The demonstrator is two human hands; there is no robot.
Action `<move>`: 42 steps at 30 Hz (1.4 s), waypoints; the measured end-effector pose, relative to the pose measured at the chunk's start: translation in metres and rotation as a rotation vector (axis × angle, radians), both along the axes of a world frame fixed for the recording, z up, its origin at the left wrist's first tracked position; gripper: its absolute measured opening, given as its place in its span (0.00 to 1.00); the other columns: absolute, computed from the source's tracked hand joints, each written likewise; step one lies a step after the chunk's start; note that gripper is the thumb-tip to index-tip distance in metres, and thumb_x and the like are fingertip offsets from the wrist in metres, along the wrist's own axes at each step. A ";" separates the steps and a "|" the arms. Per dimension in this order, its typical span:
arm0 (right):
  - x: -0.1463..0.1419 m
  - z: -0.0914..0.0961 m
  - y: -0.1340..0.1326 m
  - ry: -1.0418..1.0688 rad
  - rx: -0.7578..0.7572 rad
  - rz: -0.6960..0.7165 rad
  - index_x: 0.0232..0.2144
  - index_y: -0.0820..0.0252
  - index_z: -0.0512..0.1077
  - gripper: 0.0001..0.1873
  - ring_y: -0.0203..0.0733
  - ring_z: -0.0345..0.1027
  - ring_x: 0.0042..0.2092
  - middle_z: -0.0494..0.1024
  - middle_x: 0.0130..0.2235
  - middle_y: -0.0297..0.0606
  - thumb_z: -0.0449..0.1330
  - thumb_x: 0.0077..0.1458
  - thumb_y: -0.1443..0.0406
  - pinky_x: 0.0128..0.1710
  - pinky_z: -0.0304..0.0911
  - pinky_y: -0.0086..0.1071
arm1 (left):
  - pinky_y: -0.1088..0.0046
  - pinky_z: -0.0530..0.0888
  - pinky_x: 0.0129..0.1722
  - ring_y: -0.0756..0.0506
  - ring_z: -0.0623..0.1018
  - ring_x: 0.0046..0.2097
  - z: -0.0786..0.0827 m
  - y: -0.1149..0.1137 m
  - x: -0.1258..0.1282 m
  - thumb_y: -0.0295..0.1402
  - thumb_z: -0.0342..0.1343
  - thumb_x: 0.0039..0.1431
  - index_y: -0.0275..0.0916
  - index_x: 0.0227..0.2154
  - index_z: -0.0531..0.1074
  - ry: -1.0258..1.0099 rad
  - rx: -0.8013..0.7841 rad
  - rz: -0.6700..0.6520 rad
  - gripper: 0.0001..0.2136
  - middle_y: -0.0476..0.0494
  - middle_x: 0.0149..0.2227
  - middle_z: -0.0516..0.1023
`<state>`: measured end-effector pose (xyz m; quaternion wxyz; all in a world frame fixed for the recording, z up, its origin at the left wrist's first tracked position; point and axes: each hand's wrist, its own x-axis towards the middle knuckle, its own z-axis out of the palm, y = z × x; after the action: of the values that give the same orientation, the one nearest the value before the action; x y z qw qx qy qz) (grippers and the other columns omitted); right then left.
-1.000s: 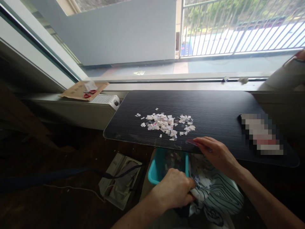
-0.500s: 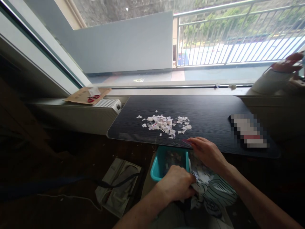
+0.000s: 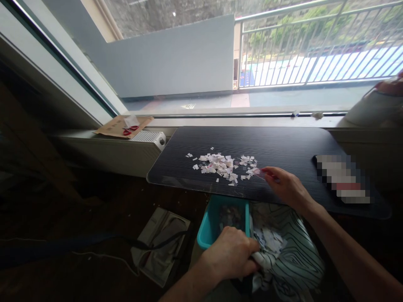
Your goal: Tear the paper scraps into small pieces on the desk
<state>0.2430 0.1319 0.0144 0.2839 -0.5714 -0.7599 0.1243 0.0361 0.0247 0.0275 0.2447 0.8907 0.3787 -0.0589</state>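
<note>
Pinkish and see-through, a thin sheet sits pinched between the thumb and fingers of my right grip, narrow around its near end. Its far end reaches the right edge of the scattered paper bits; whether it touches them I cannot tell. My left grip, lower and nearer to me, is closed on a bunched edge of the pale cloth with dark wavy lines. More white scraps lie in the fold of that cloth, just to the right of my fingers. Beyond my left knuckles, side by side with the cloth, stands the turquoise bin, small things too dim to name inside it.

Above both, the dark desk carries the paper bits, one larger heap with a smaller cluster to its right. Near the desk's right end lies a pixelated item, its detail hidden. Down to the left, an open box sits on the floor, a dark strap across it. Farther out on the left, red-handled scissors rest on a brown envelope, beside the white radiator.
</note>
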 end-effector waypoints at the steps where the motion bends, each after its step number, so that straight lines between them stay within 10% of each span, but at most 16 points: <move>1: 0.000 -0.002 0.008 -0.015 -0.007 0.007 0.43 0.58 0.71 0.15 0.40 0.72 0.35 0.77 0.39 0.40 0.50 0.56 0.64 0.34 0.65 0.32 | 0.71 0.69 0.31 0.41 0.77 0.32 -0.001 -0.001 -0.002 0.39 0.56 0.51 0.40 0.28 0.73 -0.004 -0.004 0.007 0.08 0.45 0.28 0.77; 42: 0.024 0.005 0.014 -0.148 -0.042 0.095 0.41 0.55 0.72 0.14 0.40 0.71 0.38 0.77 0.41 0.36 0.49 0.56 0.66 0.37 0.62 0.31 | 0.75 0.63 0.26 0.44 0.75 0.30 0.001 -0.004 -0.008 0.36 0.55 0.51 0.41 0.24 0.68 -0.002 -0.011 0.055 0.06 0.50 0.25 0.75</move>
<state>0.2665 0.1458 0.0199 0.2089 -0.5481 -0.8023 0.1110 0.0276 0.0204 0.0287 0.2513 0.8786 0.4026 -0.0532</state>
